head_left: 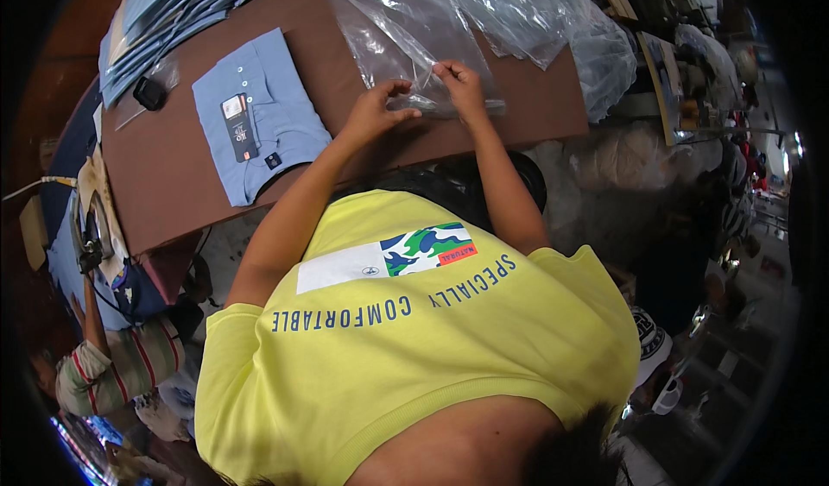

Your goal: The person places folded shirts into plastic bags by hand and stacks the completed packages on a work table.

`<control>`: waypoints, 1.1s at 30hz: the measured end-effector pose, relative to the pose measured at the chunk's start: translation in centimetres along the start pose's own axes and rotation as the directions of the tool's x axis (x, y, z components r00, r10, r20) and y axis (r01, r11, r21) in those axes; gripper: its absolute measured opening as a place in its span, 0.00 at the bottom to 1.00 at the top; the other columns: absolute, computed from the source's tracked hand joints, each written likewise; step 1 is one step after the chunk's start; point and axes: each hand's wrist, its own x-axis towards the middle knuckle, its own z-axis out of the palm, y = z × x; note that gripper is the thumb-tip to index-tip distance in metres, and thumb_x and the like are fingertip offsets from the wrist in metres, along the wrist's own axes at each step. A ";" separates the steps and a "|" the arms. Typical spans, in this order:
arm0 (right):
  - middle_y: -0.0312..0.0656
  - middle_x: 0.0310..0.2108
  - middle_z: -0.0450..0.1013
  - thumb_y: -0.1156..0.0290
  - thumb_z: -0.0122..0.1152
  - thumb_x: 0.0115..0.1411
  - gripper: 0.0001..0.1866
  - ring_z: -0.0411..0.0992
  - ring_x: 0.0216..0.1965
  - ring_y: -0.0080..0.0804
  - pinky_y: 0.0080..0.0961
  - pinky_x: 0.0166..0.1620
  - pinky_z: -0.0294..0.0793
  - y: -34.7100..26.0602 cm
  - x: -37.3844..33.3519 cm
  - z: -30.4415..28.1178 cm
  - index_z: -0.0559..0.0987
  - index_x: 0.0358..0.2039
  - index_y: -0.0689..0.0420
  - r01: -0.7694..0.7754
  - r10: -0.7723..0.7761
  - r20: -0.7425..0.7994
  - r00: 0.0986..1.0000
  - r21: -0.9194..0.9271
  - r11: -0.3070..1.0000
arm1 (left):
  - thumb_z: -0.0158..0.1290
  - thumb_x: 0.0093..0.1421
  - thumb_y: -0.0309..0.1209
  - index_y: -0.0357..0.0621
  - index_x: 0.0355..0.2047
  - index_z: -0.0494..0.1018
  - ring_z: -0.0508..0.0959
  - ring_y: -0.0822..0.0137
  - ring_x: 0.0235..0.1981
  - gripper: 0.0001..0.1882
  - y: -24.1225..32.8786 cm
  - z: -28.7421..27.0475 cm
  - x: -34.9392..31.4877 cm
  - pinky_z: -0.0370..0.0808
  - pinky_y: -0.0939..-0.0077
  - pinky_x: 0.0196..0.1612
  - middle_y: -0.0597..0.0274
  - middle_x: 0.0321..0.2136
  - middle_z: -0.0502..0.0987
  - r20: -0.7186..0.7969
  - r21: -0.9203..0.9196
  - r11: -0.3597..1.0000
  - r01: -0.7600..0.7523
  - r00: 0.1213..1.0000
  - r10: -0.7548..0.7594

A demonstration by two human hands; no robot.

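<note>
A clear plastic bag lies flat on the brown table in front of me, its near edge toward my body. My right hand pinches a fold of it between thumb and fingers. Beside it, at the bag's near left part, my left hand is curved with a gap between thumb and fingers. Whether it touches the film is hard to see. To the left lies a folded light blue shirt, with small pale buttons and a dark hang tag on its front.
Stacked blue folded garments fill the table's far left, with a small black device near them. More clear plastic bags lie at the far right and droop over the edge. At the lower left, another person's arm reaches toward an iron.
</note>
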 end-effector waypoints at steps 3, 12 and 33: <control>0.30 0.26 0.72 0.69 0.58 0.58 0.08 0.66 0.29 0.16 0.14 0.34 0.65 -1.3 -0.9 -0.4 0.78 0.32 0.62 -0.094 0.099 -0.022 0.995 0.174 0.980 | 0.65 0.44 0.32 0.41 0.44 0.72 0.77 0.62 0.36 0.25 -1.0 1.5 0.0 0.71 0.72 0.42 0.54 0.36 0.77 -0.299 0.464 0.882 -0.083 0.922 0.244; 0.32 0.24 0.72 0.71 0.57 0.58 0.05 0.64 0.23 0.14 0.12 0.28 0.60 -0.7 -0.4 -1.4 0.77 0.28 0.58 -0.074 0.154 -0.240 0.958 0.314 0.947 | 0.60 0.49 0.24 0.39 0.44 0.73 0.74 0.77 0.29 0.19 -2.7 1.1 -0.7 0.70 0.83 0.39 0.66 0.25 0.77 -0.139 -0.188 0.967 0.171 0.970 -0.198; 0.36 0.20 0.69 0.76 0.53 0.56 0.04 0.65 0.16 0.22 0.16 0.18 0.60 0.1 0.7 -5.9 0.71 0.33 0.58 -0.012 0.370 -0.473 0.800 0.603 0.798 | 0.59 0.48 0.23 0.37 0.33 0.78 0.76 0.78 0.27 0.10 -4.5 -0.1 -2.9 0.70 0.84 0.34 0.62 0.24 0.80 -0.197 -0.157 0.973 0.169 0.960 -0.198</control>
